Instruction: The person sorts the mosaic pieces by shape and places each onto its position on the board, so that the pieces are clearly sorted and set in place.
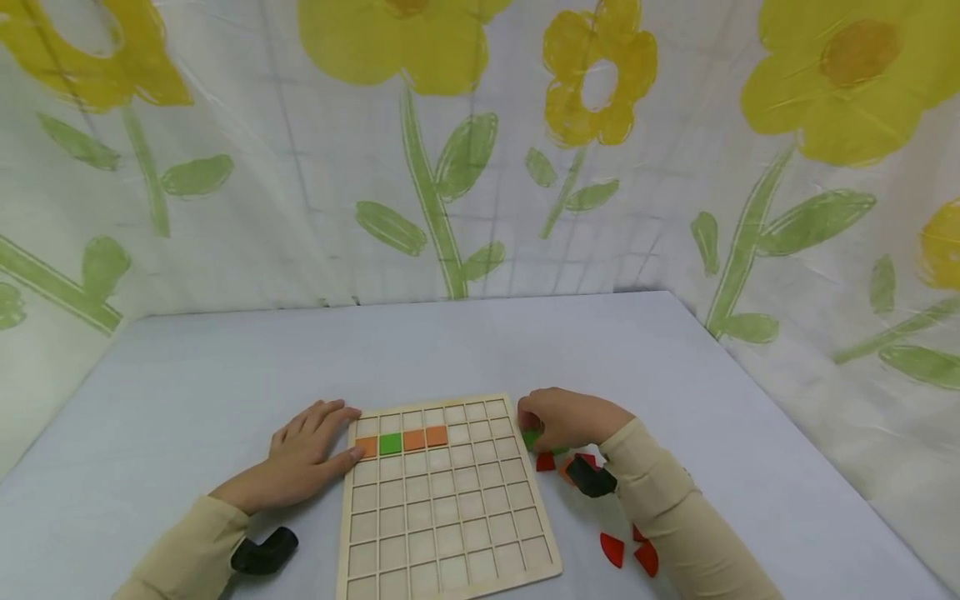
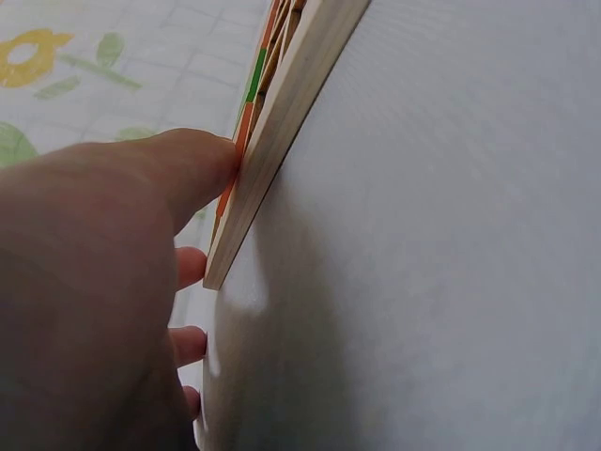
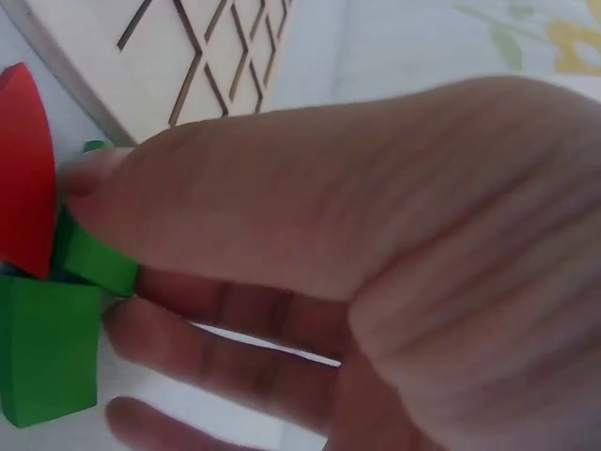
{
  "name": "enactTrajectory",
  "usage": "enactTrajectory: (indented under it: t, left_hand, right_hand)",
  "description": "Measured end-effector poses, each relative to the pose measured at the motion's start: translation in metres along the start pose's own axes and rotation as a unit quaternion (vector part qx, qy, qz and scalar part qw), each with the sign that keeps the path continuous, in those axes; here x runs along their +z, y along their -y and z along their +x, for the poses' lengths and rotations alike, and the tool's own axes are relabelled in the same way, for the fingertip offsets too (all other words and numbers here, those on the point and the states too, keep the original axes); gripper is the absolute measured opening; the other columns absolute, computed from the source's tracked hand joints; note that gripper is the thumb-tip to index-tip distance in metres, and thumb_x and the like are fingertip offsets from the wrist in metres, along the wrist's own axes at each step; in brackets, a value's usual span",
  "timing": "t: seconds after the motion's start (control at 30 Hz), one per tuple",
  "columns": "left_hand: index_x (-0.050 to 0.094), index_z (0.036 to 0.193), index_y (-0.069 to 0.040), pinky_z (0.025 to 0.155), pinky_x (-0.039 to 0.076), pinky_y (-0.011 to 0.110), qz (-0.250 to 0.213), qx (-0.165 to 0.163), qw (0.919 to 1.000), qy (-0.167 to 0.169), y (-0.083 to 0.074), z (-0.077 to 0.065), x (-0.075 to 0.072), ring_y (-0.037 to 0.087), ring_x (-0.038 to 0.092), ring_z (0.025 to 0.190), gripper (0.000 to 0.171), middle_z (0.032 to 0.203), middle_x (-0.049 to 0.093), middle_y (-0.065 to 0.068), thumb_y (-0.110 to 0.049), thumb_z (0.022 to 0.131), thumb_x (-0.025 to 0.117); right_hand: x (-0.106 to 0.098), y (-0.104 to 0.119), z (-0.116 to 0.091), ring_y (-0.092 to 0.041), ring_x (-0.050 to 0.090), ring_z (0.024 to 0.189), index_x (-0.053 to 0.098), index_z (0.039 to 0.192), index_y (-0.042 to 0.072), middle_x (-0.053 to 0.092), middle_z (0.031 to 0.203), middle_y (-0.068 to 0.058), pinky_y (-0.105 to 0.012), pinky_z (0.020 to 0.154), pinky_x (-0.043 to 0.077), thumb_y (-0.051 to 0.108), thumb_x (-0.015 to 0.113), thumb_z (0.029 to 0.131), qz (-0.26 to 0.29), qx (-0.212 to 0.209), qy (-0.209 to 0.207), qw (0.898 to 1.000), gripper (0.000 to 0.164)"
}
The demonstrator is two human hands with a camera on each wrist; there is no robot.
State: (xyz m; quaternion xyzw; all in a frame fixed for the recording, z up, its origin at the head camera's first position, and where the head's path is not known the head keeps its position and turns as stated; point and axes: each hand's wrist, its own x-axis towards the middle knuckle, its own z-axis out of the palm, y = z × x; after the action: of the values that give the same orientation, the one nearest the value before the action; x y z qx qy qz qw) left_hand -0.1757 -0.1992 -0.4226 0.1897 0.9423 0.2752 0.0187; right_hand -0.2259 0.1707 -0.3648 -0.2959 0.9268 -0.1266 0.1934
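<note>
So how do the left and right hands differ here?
The left hand has extended fingers, whereas the right hand has curled ones. The left hand's thumb touches an orange tile on the wooden board; the right hand seems to pinch a green piece beside the board. Both are at the board's sides and extend from beige sleeves.

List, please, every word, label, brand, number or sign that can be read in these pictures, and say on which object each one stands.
None can be read. I see no lettering or numbers on the wooden grid board, the orange tiles, the green tile, the green blocks, the red pieces or the black wrist devices; the backdrop shows flowers, not writing.
</note>
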Motion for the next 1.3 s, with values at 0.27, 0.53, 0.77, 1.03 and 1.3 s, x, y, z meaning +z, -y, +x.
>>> enactTrajectory:
  t: [0.27, 0.53, 0.77, 1.03, 1.3]
  left_hand:
    - [0.042, 0.138, -0.016, 0.095, 0.013, 0.07, -0.001, -0.004, 1.0, 0.001, -0.001, 0.0, 0.0, 0.048, 0.013, 0.138, 0.052, 0.15, 0.026, 0.02, -0.045, 0.096, 0.052]
    - [0.042, 0.137, -0.016, 0.095, 0.013, 0.07, -0.004, -0.005, 1.0, 0.0, -0.002, -0.001, 0.0, 0.049, 0.013, 0.138, 0.052, 0.15, 0.026, 0.022, -0.045, 0.096, 0.052]
    - [0.043, 0.137, -0.015, 0.094, 0.014, 0.071, -0.003, -0.005, 1.0, -0.003, -0.003, -0.001, 0.0, 0.048, 0.014, 0.138, 0.052, 0.149, 0.027, 0.022, -0.045, 0.096, 0.053]
    - [0.043, 0.137, -0.015, 0.095, 0.013, 0.071, -0.005, -0.01, 0.9999, -0.004, -0.003, -0.002, 0.001, 0.049, 0.014, 0.138, 0.052, 0.149, 0.028, 0.022, -0.045, 0.096, 0.052]
    - [0.043, 0.138, -0.015, 0.095, 0.013, 0.071, -0.005, -0.01, 0.9999, -0.004, -0.005, -0.003, -0.001, 0.048, 0.014, 0.138, 0.053, 0.15, 0.028, 0.022, -0.046, 0.096, 0.052]
  right_hand:
    - [0.0, -0.003, -0.001, -0.012, 0.049, 0.08, 0.061, 0.092, 0.012, 0.055, 0.087, 0.003, -0.03, 0.073, 0.044, 0.008, 0.072, 0.081, -0.012, 0.007, -0.018, 1.0, 0.017]
    - [-0.002, -0.001, -0.003, -0.013, 0.049, 0.079, 0.06, 0.094, 0.01, 0.056, 0.087, 0.002, -0.03, 0.072, 0.044, 0.004, 0.067, 0.083, -0.008, 0.008, -0.014, 1.0, 0.014]
    - [-0.004, 0.001, -0.001, -0.014, 0.048, 0.08, 0.06, 0.099, 0.008, 0.054, 0.09, -0.001, -0.03, 0.071, 0.044, 0.007, 0.065, 0.086, -0.025, 0.0, -0.037, 0.999, 0.014]
    - [0.004, 0.009, 0.009, -0.012, 0.055, 0.086, 0.058, 0.108, 0.01, 0.056, 0.096, 0.002, -0.028, 0.075, 0.049, 0.019, 0.067, 0.091, -0.005, -0.026, -0.094, 0.995, 0.021]
    - [0.02, 0.023, 0.024, -0.009, 0.056, 0.087, 0.057, 0.095, 0.015, 0.055, 0.095, 0.007, -0.022, 0.076, 0.048, 0.023, 0.067, 0.091, 0.015, -0.089, -0.1, 0.991, 0.014]
